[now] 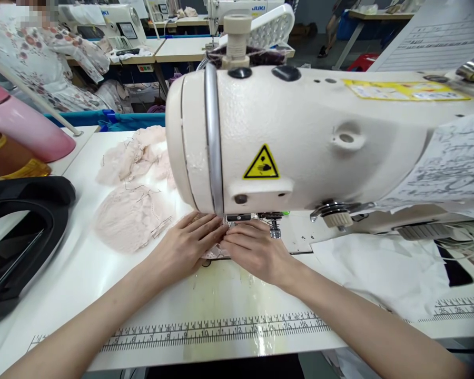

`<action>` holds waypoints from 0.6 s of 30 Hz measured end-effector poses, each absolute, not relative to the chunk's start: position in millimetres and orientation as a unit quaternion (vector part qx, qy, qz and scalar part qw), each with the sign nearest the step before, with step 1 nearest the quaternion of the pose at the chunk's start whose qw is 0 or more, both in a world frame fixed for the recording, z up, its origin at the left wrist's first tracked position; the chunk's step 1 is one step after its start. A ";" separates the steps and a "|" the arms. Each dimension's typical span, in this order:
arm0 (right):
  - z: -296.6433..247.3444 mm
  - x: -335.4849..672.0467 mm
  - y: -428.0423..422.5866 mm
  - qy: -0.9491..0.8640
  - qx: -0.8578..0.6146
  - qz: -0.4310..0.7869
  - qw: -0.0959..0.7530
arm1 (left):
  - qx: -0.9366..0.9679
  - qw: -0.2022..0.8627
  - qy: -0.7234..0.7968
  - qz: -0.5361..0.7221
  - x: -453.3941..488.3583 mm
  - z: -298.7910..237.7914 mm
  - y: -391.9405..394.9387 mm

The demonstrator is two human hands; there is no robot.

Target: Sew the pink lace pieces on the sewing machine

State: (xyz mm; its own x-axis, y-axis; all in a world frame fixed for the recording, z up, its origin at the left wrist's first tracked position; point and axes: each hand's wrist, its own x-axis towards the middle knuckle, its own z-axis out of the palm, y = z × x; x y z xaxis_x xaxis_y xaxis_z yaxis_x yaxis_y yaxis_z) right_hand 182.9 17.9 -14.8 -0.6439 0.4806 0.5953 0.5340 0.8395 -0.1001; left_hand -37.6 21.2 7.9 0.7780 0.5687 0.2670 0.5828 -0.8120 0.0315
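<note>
A sewing machine head (pixel 300 142) stretches over the table from the right, with a yellow hand-warning triangle on its side. Below its needle end, my left hand (pixel 187 242) and my right hand (pixel 258 250) meet almost fingertip to fingertip. Between them a small edge of pale pink lace fabric (pixel 216 251) shows; the rest of it is covered by my fingers. My left hand's fingers lie together and bent down on this fabric, and my right hand's curled fingers pinch it. The needle is hidden behind the hands.
Left of my hands lie a pale pink fabric piece (pixel 130 218) and a crumpled pink heap (pixel 136 150) with loose threads. A black frame (pixel 59 200), a pink bottle (pixel 31 126) and white cloth (pixel 383 268) flank the work. A printed ruler (pixel 221 331) runs along the front. Behind sits a person (pixel 51 58).
</note>
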 end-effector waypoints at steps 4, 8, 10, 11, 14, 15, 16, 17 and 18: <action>-13.5 183.9 19.1 -0.908 -0.282 -0.047 0.306 | -0.940 0.029 -0.317 -0.122 -36.9 7.0 20.3; -15.1 185.5 19.0 -0.904 -0.298 -0.035 0.305 | -0.937 0.049 -0.325 -0.114 -35.1 6.3 19.1; -14.7 186.3 19.2 -0.903 -0.298 -0.026 0.307 | -0.936 0.052 -0.328 -0.113 -33.9 5.7 18.8; -14.0 186.7 19.5 -0.904 -0.298 -0.021 0.307 | -0.936 0.052 -0.329 -0.112 -33.3 5.2 18.7; -11.2 187.6 20.9 -0.906 -0.296 -0.005 0.304 | -0.936 0.052 -0.331 -0.109 -31.5 3.9 18.8; -10.4 188.0 21.4 -0.905 -0.297 -0.001 0.305 | -0.935 0.054 -0.332 -0.110 -30.8 3.6 18.8; -9.8 188.4 21.9 -0.905 -0.297 0.003 0.305 | -0.934 0.056 -0.334 -0.111 -30.1 3.4 18.8; -9.6 188.8 22.3 -0.905 -0.297 0.006 0.304 | -0.933 0.059 -0.337 -0.111 -29.3 3.3 18.7; -9.7 189.4 22.8 -0.905 -0.297 0.009 0.303 | -0.932 0.062 -0.338 -0.112 -28.5 3.3 18.5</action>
State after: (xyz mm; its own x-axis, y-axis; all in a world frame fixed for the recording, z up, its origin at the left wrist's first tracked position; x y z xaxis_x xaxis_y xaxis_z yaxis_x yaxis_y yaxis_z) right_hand 189.4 22.8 -9.7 -0.6398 0.5432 0.5437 0.5319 0.8236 -0.1968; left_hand -28.5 18.5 3.3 0.7458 0.6170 0.2513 0.6447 -0.7634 -0.0392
